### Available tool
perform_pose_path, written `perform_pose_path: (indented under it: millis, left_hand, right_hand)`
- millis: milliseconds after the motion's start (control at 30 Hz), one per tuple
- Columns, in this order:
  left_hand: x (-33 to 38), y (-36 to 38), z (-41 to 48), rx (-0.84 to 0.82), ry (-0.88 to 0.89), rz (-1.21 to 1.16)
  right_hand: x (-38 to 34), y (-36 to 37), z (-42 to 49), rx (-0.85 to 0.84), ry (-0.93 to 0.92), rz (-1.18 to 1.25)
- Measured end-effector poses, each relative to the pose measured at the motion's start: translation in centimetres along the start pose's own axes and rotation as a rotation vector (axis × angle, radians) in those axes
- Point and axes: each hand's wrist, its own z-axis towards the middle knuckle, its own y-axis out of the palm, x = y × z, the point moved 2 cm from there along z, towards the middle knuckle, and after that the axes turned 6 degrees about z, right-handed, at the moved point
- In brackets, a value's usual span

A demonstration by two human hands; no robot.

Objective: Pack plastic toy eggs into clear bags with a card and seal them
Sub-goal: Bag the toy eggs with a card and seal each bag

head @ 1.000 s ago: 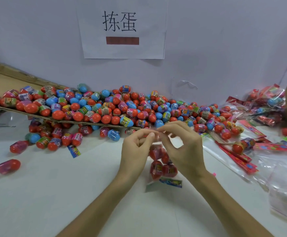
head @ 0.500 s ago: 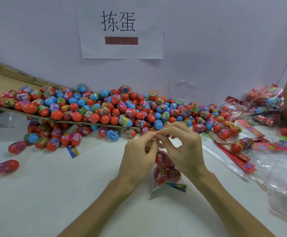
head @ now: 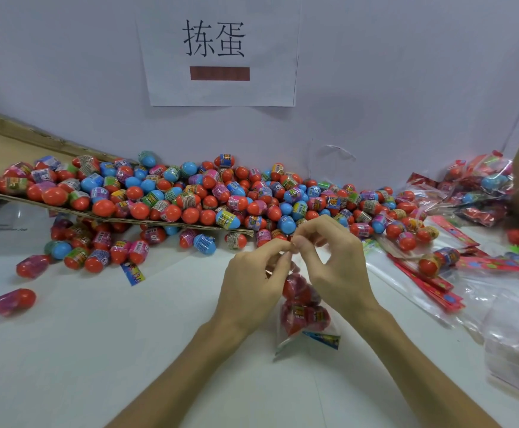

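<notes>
I saw left hand [head: 252, 282] and right hand [head: 329, 264] pinching the bag [head: 306, 315] top, fingertips now touching; a second earlier they were apart. Bag sat at 6 o'clock from them, eggs [head: 293, 287] and card [head: 324, 339] inside, base seemingly on counter [head: 97, 350]. Seal probably nearly done.

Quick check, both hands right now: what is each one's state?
Left hand: pinching the top of the clear plastic bag of red toy eggs.
Right hand: pinching the same bag top.

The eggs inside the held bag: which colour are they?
Red; the eggs show through the clear bag in the head view.
</notes>
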Motion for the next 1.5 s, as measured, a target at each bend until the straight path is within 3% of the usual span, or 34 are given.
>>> perform_pose_path:
  millis: [200, 467, 567, 700, 833, 933, 1000, 1067, 1133, 1200, 1300, 1433, 1500]
  left_hand:
    - [0.0, -0.4, 0.3, 0.05, -0.116, -0.171]
    - [-2.4, -2.5, 1.3, 0.401, -0.49, -0.367]
    - [-3.1, -3.4, 1.7, 0.483, -0.535, -0.379]
    - [-2.9, -3.5, 1.8, 0.494, -0.537, -0.397]
    - [-2.8, -3.2, 1.7, 0.477, -0.53, -0.4]
    - [-2.7, -3.0, 1.7, 0.461, -0.524, -0.401]
    - [-2.7, -3.0, 1.6, 0.455, -0.522, -0.395]
    - [-2.7, -2.9, 1.7, 0.437, -0.518, -0.399]
    - [-2.6, -2.7, 1.6, 0.401, -0.509, -0.421]
    - [-2.3, -2.6, 1.6, 0.359, -0.479, -0.452]
    - [-1.7, -2.4, 1.6, 0.28, -0.442, -0.498]
    - [-0.9, -2.3, 1.6, 0.175, -0.48, -0.648]
    - [-0.7, -2.2, 1.7, 0.145, -0.508, -0.7]
  right_hand:
    - [2.1, -3.0, 1.4, 0.207, 0.254, 0.117]
    - [6.9, -7.6, 1.8, 0.406, 0.524, 0.044]
    - [7.9, -8.1, 1.7, 0.141, 0.595, -0.048]
    - [8.6, -7.9, 1.5, -0.261, 0.652, -0.406]
    - [7.9, -8.8, 1.7, -0.314, 0.569, -0.487]
    - [7.3, -9.8, 1.9, -0.319, 0.508, -0.327]
    - [6.4, -10.4, 2.3, -0.232, 0.462, -0.096]
    - [5.7, -10.9, 2.6, -0.015, 0.411, 0.113]
    - [5.4, -11.0, 2.7, 0.186, 0.366, 0.183]
    - [5.3, -10.0, 2.7, 0.252, 0.409, 0.319]
    - [5.0, -6.8, 2.3, 0.084, 0.573, 0.549]
    - [4.3, -2.4, 1.1, -0.27, 0.712, 0.485]
    - [4.0, -1.1, 0.5, -0.35, 0.731, 0.489]
